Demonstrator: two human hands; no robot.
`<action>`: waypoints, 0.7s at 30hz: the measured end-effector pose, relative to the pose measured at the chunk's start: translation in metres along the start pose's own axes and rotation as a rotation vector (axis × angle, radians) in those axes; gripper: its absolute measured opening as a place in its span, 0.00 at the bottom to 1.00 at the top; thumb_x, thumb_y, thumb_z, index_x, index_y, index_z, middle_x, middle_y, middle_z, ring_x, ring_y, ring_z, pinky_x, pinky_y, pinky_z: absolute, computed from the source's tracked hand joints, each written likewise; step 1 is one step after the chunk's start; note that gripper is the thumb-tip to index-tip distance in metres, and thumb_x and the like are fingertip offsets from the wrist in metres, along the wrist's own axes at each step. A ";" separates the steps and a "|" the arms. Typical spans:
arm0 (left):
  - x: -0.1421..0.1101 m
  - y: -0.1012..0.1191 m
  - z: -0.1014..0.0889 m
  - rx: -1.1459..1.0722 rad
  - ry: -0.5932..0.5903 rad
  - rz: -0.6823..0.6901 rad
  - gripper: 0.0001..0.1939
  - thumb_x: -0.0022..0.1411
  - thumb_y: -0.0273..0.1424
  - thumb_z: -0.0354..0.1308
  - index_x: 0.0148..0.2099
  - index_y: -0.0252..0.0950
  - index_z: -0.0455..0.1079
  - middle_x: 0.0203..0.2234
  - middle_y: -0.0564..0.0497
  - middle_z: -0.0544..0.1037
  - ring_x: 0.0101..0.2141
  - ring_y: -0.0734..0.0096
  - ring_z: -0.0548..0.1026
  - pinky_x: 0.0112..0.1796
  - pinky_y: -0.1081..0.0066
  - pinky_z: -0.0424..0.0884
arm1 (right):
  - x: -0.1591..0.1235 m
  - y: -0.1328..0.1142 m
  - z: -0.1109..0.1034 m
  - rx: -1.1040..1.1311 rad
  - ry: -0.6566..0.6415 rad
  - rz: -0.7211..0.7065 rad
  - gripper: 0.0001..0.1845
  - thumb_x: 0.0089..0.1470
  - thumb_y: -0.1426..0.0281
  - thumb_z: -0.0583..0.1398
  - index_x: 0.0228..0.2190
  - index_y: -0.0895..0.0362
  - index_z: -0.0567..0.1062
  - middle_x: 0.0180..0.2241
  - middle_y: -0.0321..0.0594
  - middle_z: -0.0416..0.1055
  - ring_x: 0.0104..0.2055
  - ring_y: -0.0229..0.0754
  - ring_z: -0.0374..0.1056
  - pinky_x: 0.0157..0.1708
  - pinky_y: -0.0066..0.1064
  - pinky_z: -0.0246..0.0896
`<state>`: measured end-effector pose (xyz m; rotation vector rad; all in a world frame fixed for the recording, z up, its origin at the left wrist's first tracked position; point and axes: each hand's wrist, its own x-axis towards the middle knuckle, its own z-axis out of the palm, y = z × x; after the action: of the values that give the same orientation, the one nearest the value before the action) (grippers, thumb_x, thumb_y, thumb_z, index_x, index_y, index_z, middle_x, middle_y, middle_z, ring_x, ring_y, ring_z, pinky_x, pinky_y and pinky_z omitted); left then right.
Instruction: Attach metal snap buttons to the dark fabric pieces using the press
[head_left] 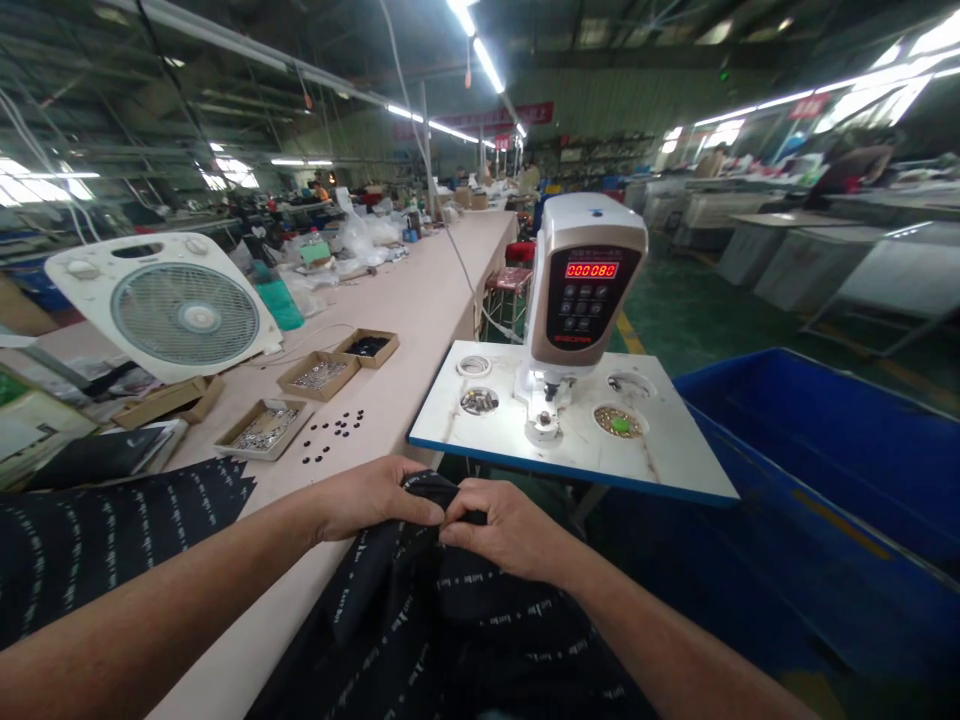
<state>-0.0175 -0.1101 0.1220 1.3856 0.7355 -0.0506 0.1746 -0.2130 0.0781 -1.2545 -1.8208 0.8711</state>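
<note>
Dark cloth with rows of white printed lettering (420,620) is bunched up between my two hands and hangs down towards me. My left hand (379,497) pinches its upper edge from the left. Close against it, my right hand (502,525) has thumb and fingers closed on the same edge; the fingertips almost meet. Just beyond the hands stands a button-fastening machine (585,290) with a lit red display, its lower die (544,425) under a small lamp. The cloth is apart from the die.
Loose black discs (337,430) lie left of my hands, beside a box of metal pieces (264,428), another such box (319,375) and a box of black pieces (369,346). A fan (195,310) and more printed cloth (112,530) are left. Right is a blue bin (817,430).
</note>
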 end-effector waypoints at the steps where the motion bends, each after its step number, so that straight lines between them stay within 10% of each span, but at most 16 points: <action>1: -0.002 -0.003 0.000 0.029 -0.019 -0.015 0.16 0.48 0.32 0.70 0.40 0.34 0.75 0.32 0.52 0.80 0.32 0.70 0.74 0.37 0.71 0.70 | -0.001 0.000 -0.001 0.018 -0.016 0.007 0.03 0.55 0.71 0.66 0.30 0.56 0.81 0.31 0.34 0.76 0.36 0.38 0.71 0.40 0.27 0.62; 14: 0.001 0.005 -0.019 0.444 -0.094 0.063 0.08 0.56 0.35 0.60 0.36 0.35 0.74 0.25 0.57 0.70 0.28 0.73 0.65 0.32 0.74 0.60 | 0.004 -0.008 -0.011 -0.116 -0.060 -0.039 0.03 0.59 0.71 0.63 0.33 0.56 0.79 0.34 0.34 0.76 0.37 0.37 0.70 0.40 0.27 0.60; 21: 0.001 0.011 -0.014 0.320 -0.033 0.041 0.14 0.57 0.35 0.59 0.44 0.34 0.76 0.33 0.53 0.77 0.34 0.68 0.71 0.37 0.72 0.66 | 0.010 -0.014 -0.027 -0.291 -0.128 -0.160 0.05 0.63 0.71 0.61 0.36 0.56 0.79 0.37 0.38 0.75 0.40 0.39 0.70 0.43 0.30 0.62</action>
<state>-0.0182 -0.0952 0.1313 1.7000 0.6907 -0.1643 0.1892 -0.2043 0.1046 -1.2287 -2.1772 0.6265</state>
